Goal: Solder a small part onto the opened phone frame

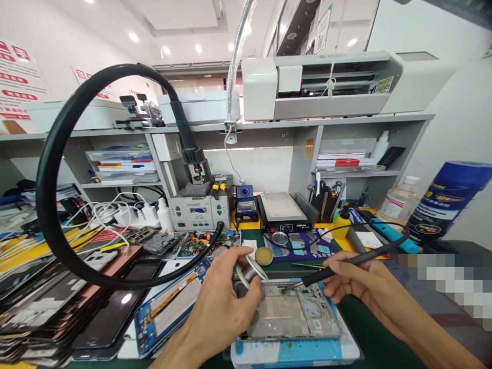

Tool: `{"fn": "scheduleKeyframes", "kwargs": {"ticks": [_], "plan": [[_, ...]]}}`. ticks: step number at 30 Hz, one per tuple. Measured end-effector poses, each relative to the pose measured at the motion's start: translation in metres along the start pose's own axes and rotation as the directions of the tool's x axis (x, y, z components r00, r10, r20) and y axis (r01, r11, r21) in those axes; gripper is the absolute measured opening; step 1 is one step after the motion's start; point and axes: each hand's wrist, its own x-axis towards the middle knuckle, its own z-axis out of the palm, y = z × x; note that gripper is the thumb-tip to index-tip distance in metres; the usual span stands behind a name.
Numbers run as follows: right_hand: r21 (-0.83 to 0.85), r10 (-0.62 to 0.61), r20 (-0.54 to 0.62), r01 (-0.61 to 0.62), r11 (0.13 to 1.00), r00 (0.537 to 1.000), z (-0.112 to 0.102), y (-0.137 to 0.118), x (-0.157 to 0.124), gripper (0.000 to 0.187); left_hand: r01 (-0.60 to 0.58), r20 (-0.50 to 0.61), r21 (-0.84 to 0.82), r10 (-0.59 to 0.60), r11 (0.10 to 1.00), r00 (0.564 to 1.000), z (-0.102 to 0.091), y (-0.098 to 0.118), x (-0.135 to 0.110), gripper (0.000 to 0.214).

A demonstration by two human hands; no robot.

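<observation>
My left hand [226, 300] is closed around a spool of solder wire [251, 270], thumb and fingers on its white flanges. My right hand [365, 287] grips a black soldering iron [323, 274] like a pen. The iron's tip points left and down at the upper part of a metal phone frame [284, 312]; whether it touches is too small to tell. Beside the right fingers are thin tweezers [307, 266]; I cannot tell if the hand also holds them. Under the phone frame is a blue and white box [298, 353]. A round tin of yellowish paste [263, 256] stands behind the spool.
A thick black hose [46, 169] loops over the left side from a hot-air station [200, 212]. Stacked phone parts [34, 307] and a blue phone frame [172, 307] lie left. A heating plate [286, 207] stands behind; a blue spray can [446, 205] stands right.
</observation>
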Motion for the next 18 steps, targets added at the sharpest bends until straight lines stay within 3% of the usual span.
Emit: {"fn": "scheduleKeyframes", "kwargs": {"ticks": [18], "plan": [[-0.063, 0.045, -0.092, -0.051, 0.997, 0.995, 0.0067, -0.0016, 0.0033, 0.041, -0.010, -0.016, 0.007, 0.010, 1.000, 1.000, -0.0008, 0.0018, 0.0010, 0.034]]}}
